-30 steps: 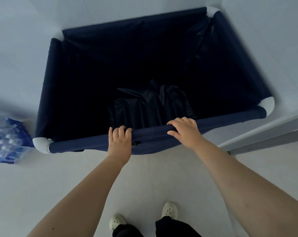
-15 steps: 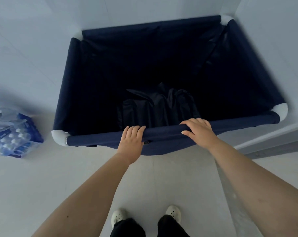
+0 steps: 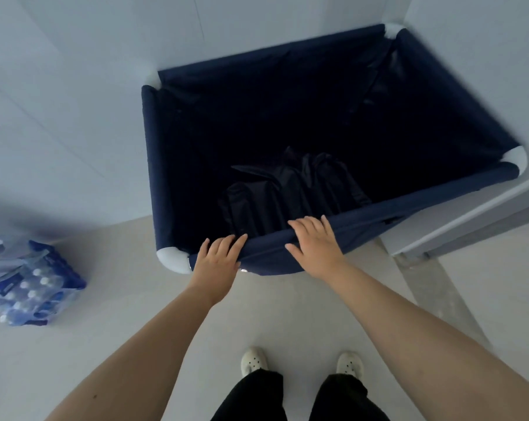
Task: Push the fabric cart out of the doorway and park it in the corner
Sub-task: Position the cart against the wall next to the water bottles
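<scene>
The navy fabric cart (image 3: 149, 165) with white corner caps stands with its far side against the back wall and its far right corner in the angle of two white walls. A bundle of dark folded fabric (image 3: 287, 196) lies on its bottom. My left hand (image 3: 217, 258) rests on the near rail close to the left corner cap, fingers straight and spread. To its right, my right hand (image 3: 315, 244) lies flat over the same rail, fingers also extended. Neither hand is curled around the rail.
A shrink-wrapped pack of water bottles (image 3: 29, 288) sits on the floor by the left wall. At the right, a grey door frame (image 3: 469, 223) and a metal threshold strip (image 3: 433, 296) run past the cart. My white shoes (image 3: 254, 360) stand on the pale floor behind it.
The cart has shifted right in view, toward the wall angle. Both hands have loosened from a curled grip on the near rail to flat, spread fingers.
</scene>
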Motion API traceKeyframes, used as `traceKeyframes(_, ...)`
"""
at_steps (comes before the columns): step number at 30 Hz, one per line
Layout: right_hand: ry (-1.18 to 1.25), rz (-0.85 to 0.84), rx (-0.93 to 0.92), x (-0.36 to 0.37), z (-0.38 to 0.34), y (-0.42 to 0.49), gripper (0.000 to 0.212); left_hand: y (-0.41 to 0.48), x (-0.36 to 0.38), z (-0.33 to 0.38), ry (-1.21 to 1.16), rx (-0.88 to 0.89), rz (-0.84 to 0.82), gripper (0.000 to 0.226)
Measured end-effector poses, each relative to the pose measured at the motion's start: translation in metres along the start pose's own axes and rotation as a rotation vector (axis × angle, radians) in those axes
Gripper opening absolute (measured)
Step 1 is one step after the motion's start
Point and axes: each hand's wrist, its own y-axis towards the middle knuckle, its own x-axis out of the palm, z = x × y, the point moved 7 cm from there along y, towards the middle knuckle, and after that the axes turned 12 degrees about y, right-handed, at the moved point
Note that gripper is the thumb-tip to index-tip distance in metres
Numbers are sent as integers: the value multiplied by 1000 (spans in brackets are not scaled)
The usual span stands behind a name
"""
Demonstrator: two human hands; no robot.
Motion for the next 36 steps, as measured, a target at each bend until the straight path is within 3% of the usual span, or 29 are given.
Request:
traceKeyframes(6,-179,-67,44,29,-20,12,56,0,12,-7,25,23,-34,66)
traceKeyframes(9,-214,-74,41,31,-17,14,56,3,12,-5,41,13,25,71)
traceKeyframes(17,-157,-54,35,23,-21,13,54,5,18,-8,-41,36,-18,62)
traceKeyframes(21,-99,66,-36,5,-4,-1,48,-9,17,-17,-98,-86,-14,64)
traceKeyframes(24,-115,116,47,-14,31,-11,49,-24,14,-14,-86,-205,-19,63)
traceKeyframes(27,-97,52,118,-31,62,-4,51,-25,14,-11,-90,-244,-61,64)
traceKeyframes(31,-103,-122,83,-48,93,9,49,-16,16,-13,-143,-288,-168,60)
traceKeyframes(36,-148,-76,-17,-53,101,13,40,-12,17,-12,-72,-309,-247,55)
